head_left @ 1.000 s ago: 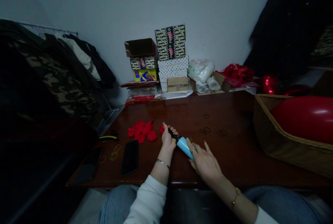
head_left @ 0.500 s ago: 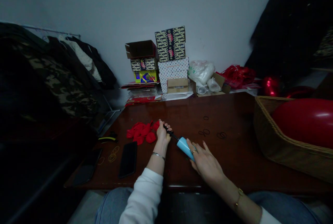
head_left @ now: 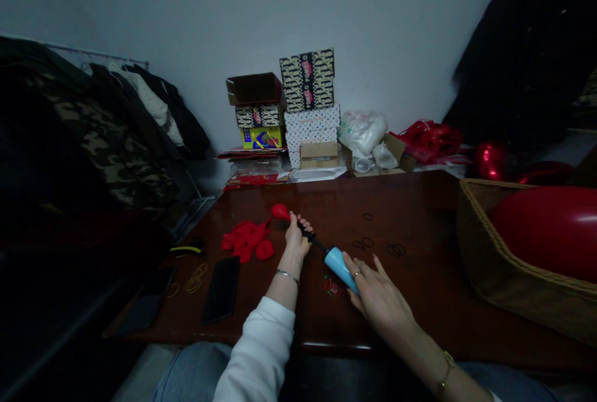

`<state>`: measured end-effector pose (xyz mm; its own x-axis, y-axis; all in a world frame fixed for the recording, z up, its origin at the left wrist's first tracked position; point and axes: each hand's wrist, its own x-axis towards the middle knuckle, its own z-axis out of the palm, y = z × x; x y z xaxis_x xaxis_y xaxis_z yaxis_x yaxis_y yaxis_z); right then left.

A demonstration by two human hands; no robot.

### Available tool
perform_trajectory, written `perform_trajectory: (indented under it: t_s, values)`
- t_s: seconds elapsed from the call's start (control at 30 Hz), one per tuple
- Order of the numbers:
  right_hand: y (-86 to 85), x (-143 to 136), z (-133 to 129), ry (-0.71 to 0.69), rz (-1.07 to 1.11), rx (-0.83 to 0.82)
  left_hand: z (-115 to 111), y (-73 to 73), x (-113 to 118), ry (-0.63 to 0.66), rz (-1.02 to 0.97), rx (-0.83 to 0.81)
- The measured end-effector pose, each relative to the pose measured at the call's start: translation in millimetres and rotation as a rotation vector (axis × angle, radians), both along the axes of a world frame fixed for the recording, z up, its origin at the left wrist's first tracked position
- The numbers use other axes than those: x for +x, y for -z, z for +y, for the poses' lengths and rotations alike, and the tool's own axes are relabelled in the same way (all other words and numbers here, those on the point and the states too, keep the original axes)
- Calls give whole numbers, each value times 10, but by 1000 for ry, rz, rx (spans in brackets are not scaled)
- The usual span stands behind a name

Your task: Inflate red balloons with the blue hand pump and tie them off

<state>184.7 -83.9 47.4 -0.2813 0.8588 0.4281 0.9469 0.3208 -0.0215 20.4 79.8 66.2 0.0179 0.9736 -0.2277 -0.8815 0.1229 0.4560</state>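
Note:
My left hand is closed around the black nozzle end of a balloon pump, and a small, slightly swollen red balloon sticks out past its thumb. The balloon's neck is hidden by the fingers. Closer to me, my right hand grips the light-blue barrel of the balloon pump, its thumb mostly out of sight beneath. The pump slants over the table, black rod showing between the hands. Left of my left hand lies a pile of flat red balloons.
Black rings and a small colourful bunch lie on the brown table. At left are a dark phone, yellow bands and a yellow-black tool. A wicker basket at right holds a big red balloon. Boxes stand behind.
The red balloon at the nozzle now shows as a rounded bulb, apart from the pile. Both hands and the pump appear slightly further right, and the colourful bunch has come into sight.

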Motion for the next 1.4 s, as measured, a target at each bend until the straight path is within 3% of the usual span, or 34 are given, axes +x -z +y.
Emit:
perform_trajectory:
  t_s: [0.13,0.3,0.53,0.83,1.07,1.4]
  values:
    - [-79,-63,98,17,-14,-66,-120,57,129,-6,62,19]
    - [30,-132,185,31,22,-42,-219,158,244,-31,156,3]
    - [162,-121,168,13,-5,-26,-88,267,205,-120,200,-85]
    - [132,-68,68,-22,10,62,211,41,-156,-159,245,-58]
    - [104,18,22,-62,30,52,255,-45,-337,-175,204,-57]
    - [153,1,95,-33,13,-25,44,164,10,-124,230,-99]
